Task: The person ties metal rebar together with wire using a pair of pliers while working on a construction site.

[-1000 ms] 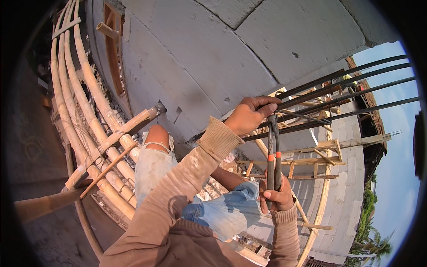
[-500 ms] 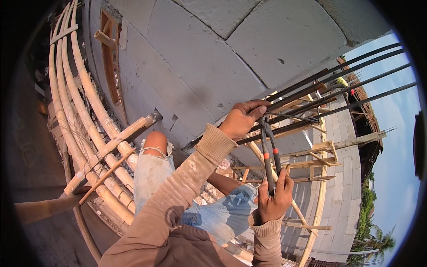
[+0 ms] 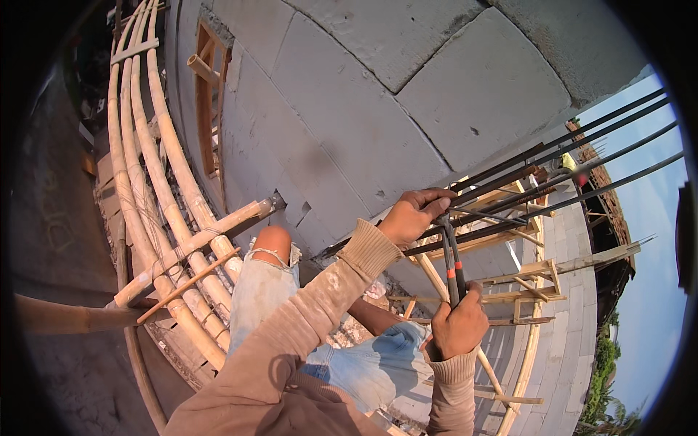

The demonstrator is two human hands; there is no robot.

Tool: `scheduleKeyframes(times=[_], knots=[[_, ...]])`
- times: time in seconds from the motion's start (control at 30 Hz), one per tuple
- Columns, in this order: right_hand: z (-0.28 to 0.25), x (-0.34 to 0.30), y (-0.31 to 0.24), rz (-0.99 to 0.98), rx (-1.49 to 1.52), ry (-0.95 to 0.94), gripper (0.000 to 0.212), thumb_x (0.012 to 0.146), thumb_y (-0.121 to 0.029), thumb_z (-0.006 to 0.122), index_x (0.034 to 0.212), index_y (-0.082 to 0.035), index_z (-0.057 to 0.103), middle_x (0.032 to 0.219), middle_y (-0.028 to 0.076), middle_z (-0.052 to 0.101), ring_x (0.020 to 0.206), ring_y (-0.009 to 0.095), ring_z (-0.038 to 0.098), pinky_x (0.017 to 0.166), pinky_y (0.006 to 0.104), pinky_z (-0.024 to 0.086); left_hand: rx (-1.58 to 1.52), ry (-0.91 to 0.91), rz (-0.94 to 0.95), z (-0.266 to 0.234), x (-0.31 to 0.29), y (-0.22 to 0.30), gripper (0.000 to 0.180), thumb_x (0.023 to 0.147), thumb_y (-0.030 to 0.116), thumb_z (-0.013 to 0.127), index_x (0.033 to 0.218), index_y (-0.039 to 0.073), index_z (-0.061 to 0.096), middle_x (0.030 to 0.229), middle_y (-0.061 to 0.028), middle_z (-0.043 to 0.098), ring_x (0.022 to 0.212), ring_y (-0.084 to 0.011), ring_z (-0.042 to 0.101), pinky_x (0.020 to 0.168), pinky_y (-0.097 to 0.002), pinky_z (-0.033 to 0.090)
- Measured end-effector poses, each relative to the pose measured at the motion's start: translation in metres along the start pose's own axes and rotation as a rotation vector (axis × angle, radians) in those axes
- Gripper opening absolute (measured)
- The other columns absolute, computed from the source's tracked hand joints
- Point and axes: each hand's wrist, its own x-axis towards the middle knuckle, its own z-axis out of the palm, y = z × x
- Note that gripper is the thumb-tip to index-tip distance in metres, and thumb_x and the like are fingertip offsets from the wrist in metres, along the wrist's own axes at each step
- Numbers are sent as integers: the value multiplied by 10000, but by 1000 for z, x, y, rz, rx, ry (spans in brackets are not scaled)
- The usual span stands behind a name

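Observation:
Dark pincers [image 3: 452, 265] with orange bands on their handles stand nearly upright, jaws at the crossing of the steel bars. My right hand [image 3: 459, 323] is closed round the lower handles, which are pressed close together. Just left of the jaws, my left hand [image 3: 414, 218] has thumb and forefinger pinched against the bars; whatever lies between the fingertips is hidden. Several long dark reinforcing bars [image 3: 611, 163] run from beside my hands to the upper right. A thin bent bar [image 3: 494, 216] crosses them near the jaws.
A grey block wall [image 3: 349, 94] rises ahead. Bamboo poles [image 3: 153, 189] lashed together curve along the left, with a crosspiece [image 3: 200, 243] reaching towards my knee. Timber framing [image 3: 527, 327] stands below the bars on the right. Another block wall [image 3: 571, 291] is beyond it.
The pincers' handles have come together in my right hand, which has turned and shifted slightly. My left hand stays at the bars. The whole view has shifted a little.

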Motion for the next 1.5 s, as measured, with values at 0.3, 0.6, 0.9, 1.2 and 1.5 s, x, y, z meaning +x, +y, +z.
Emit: scheduleKeyframes(times=[0.3,0.6,0.9,1.2,1.5], knots=[[10,-5,13,161,1216,-498,215,861,-37,474,1055,29,540,738,84,642,590,165,619,576,306,519,64,-33,-38,-4,-4,4,345,1025,293,630,1244,34,694,1093,-38,693,1033,-133,580,996,-306,445],[48,-21,-22,230,1438,-385,251,855,-29,487,1094,37,524,786,91,652,618,162,631,566,293,521,97,-33,-91,-4,-8,17,338,1045,258,591,1261,13,675,1108,-31,703,1052,-122,590,1002,-285,431],[79,-32,-44,312,1629,-277,494,975,-386,596,1206,45,520,889,114,627,753,174,626,616,311,539,-40,-4,-24,-1,-8,7,307,1023,189,614,1256,-2,671,1120,-56,719,1062,-133,622,1003,-291,439],[99,-30,-53,302,1555,-158,654,1029,-578,418,1186,48,527,854,98,630,708,161,619,623,290,530,-75,-3,-5,2,-9,10,310,1027,171,609,1266,-20,659,1119,-58,708,1044,-130,622,981,-278,456],[104,-29,-47,263,1617,-181,726,1051,-614,309,1282,39,527,879,92,629,729,147,615,659,274,529,-33,68,-85,-2,-8,6,333,1001,160,645,1271,-34,646,1028,-67,709,964,-150,637,927,-298,488]])
